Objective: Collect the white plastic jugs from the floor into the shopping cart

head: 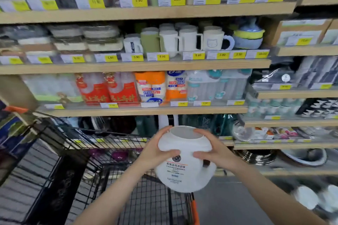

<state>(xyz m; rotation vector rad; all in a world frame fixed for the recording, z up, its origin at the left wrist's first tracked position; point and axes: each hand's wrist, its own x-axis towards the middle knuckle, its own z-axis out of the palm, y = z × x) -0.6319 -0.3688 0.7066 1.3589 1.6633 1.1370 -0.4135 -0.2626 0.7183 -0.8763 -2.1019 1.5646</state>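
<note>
Above the black wire-mesh shopping cart (146,204), a round, smooth white plastic jug (184,160) with a wide open mouth is hanging between both hands; the left hand (157,150) and right hand (212,150) are gripping its shoulders with curled fingers.

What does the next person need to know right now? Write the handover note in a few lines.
Left hand and right hand: both grip one white jug, one on each side near its open mouth.
The jug is held in the air over the near end of the black wire cart, not yet set down.
More white shapes lie on the floor at lower right, too blurred to identify.
Done: this jug is picked up.
Left: lower it into the cart, then check the floor.
</note>
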